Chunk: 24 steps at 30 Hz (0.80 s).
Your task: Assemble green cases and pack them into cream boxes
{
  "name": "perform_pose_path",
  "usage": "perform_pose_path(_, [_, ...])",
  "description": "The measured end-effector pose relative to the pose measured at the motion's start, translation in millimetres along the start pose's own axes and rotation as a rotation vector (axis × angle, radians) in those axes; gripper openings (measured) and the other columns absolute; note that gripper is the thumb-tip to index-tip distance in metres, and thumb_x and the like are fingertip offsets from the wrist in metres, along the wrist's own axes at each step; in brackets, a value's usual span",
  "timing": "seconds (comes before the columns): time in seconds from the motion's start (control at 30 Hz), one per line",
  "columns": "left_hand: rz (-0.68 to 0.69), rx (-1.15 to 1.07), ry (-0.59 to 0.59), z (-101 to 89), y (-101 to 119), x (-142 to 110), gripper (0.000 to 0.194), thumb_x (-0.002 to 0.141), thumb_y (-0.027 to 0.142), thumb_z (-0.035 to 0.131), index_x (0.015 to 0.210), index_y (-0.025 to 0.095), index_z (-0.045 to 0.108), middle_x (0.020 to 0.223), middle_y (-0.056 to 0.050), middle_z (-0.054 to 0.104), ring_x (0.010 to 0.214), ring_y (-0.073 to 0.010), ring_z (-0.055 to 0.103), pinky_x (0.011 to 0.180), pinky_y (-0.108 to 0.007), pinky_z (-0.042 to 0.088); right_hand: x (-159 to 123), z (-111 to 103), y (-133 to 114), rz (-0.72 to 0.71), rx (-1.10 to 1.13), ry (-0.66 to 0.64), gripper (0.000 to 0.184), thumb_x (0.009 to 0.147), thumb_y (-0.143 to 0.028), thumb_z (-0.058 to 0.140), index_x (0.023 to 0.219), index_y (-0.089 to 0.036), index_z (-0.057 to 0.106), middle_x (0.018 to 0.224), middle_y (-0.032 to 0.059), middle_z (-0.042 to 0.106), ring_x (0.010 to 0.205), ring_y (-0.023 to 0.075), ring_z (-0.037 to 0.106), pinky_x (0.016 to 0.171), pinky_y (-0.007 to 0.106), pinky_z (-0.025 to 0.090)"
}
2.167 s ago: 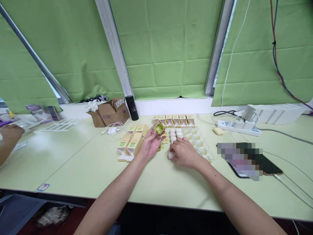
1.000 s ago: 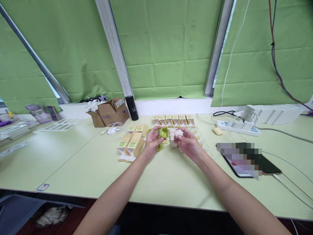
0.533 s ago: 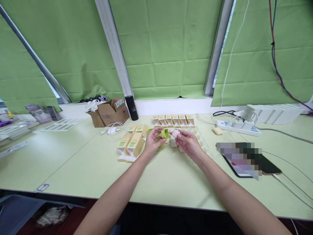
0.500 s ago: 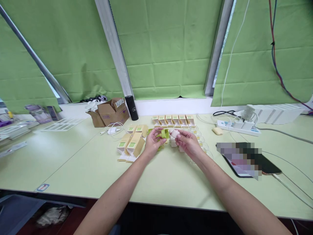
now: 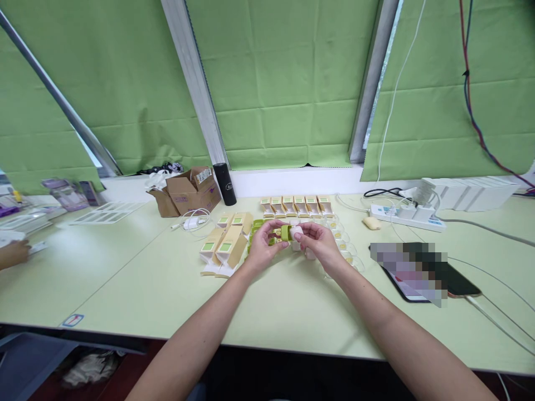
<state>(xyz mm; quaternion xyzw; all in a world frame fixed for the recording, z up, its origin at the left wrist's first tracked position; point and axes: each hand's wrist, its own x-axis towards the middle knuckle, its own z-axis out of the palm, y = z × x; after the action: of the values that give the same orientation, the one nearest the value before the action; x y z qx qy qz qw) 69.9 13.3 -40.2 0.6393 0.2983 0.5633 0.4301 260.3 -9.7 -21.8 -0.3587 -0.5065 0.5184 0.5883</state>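
Observation:
My left hand (image 5: 262,245) grips a small green plastic case (image 5: 285,232) above the pale green table (image 5: 137,289). My right hand (image 5: 318,243) pinches a small white piece (image 5: 296,231) and presses it against the open side of that case. Both hands meet at the middle of the table. Under them lie more green cases (image 5: 257,226), white pieces (image 5: 310,254) and clear lids (image 5: 350,257) in rows. Yellow cartons (image 5: 228,243) with green labels lie just left of my left hand.
A row of small yellow boxes (image 5: 296,205) stands behind my hands. A brown cardboard box (image 5: 188,192) and a black cylinder (image 5: 224,184) sit at the back left, a power strip (image 5: 407,216) and a phone (image 5: 422,271) to the right. Another person's hand (image 5: 12,253) rests at the far left.
My right hand has carried the white piece left until it touches the green case in my left hand. Another person's hand has come back into view at the far left.

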Motion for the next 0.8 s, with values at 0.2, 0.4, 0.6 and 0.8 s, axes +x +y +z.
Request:
perform_pose_path(0.2, [0.0,0.044,0.006,1.3,1.0,-1.5,0.051,0.07,0.027,0.094,0.115,0.02,0.07,0.124,-0.012,0.072,0.118,-0.0276,0.066,0.099,-0.039,0.052,0.2,0.2,0.1,0.019,-0.037,0.012,0.051,0.06,-0.055,0.095,0.088,-0.017,0.077,0.074,0.0036,0.073,0.058,0.014,0.057,0.056,0.029,0.048])
perform_pose_path(0.4, [0.018,0.121,0.025,-0.2,-2.3,-1.4,0.052,0.068,0.027,0.095,0.114,0.021,0.071,0.122,-0.01,0.071,0.119,-0.0272,0.065,0.099,-0.037,0.05,-0.9,1.1,-1.6,0.035,-0.055,0.011,0.051,0.061,-0.058,0.093,0.084,-0.017,0.078,0.065,0.0014,0.068,0.056,0.0135,0.055,0.054,0.028,0.044])
perform_pose_path(0.6, [0.001,0.161,0.024,-0.5,-1.6,-1.8,0.05,0.067,0.026,0.095,0.112,0.021,0.073,0.122,-0.01,0.072,0.119,-0.0279,0.065,0.099,-0.037,0.049,-0.3,1.3,-0.1,0.04,-0.084,0.005,0.05,0.062,-0.061,0.091,0.083,-0.017,0.077,0.059,0.0001,0.064,0.053,0.0141,0.054,0.049,0.027,0.04])
perform_pose_path(0.8, [-0.009,0.165,0.043,4.0,4.1,-3.8,0.05,0.066,0.026,0.096,0.11,0.022,0.074,0.119,-0.01,0.072,0.116,-0.0284,0.066,0.097,-0.037,0.049,0.3,1.2,4.0,0.023,-0.102,0.027,0.049,0.065,-0.063,0.088,0.082,-0.018,0.077,0.059,0.0013,0.065,0.052,0.0151,0.054,0.047,0.027,0.04])
